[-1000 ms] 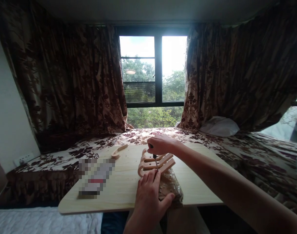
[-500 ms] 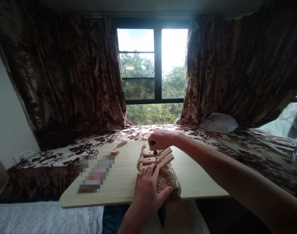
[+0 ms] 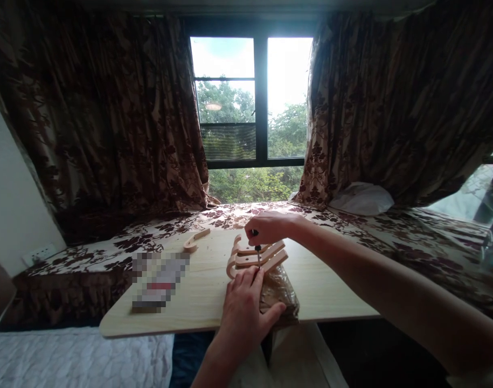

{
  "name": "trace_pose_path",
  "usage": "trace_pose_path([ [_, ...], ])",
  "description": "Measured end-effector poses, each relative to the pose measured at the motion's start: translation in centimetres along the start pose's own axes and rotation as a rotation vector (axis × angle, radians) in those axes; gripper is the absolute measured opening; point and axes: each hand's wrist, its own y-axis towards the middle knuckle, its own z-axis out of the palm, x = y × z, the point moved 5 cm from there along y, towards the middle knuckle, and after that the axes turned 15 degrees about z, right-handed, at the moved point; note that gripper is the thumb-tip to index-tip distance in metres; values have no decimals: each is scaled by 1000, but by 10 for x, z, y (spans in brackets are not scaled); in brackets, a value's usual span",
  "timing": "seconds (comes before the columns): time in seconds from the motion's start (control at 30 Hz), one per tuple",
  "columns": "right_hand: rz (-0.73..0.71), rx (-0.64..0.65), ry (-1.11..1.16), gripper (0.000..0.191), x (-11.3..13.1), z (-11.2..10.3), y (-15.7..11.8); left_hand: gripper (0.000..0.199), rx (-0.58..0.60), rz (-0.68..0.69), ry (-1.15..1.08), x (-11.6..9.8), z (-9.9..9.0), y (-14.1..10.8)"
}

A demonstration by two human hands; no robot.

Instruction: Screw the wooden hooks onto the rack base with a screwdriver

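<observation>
My right hand (image 3: 264, 228) is closed in a fist around the dark handle of a screwdriver (image 3: 258, 256). Its thin shaft points straight down to a pale wooden hook (image 3: 274, 261), the nearest of several curved pieces lying side by side. My left hand (image 3: 246, 299) holds that hook down, fingertips beside the screwdriver tip and thumb out over a brown plastic-wrapped package (image 3: 282, 293). The hooks lean on this package, and their curled ends point left. The left fingers cover part of the near hook, and the exact contact at the tip is too small to make out.
Another wooden hook (image 3: 195, 240) lies apart at the back left of the pale tabletop (image 3: 198, 302). A blurred-out flat item (image 3: 161, 283) lies on the left side. Beyond the table is a ledge with floral cloth (image 3: 120, 245), with a white bag (image 3: 363, 198) at the right.
The view has shifted slightly, so the whole scene sits a little higher. Both hands keep their places, the right hand still on the screwdriver, its wrist turned very slightly.
</observation>
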Motion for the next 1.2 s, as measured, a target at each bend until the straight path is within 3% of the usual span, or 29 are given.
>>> trace_pose_path([
  [0.27, 83, -16, -19, 27, -5, 3, 2, 68, -4, 10, 1, 1, -1, 0],
  [0.5, 3, 5, 11, 25, 1, 1, -1, 69, -8, 13, 5, 2, 0, 0],
  [0.73, 90, -23, 3, 27, -2, 3, 6, 69, -7, 10, 10, 1, 0, 0],
  [0.97, 29, -10, 1, 26, -2, -1, 3, 68, -8, 13, 9, 1, 0, 0],
  [1.2, 92, -15, -8, 28, -9, 4, 8, 68, -18, 15, 10, 1, 0, 0],
])
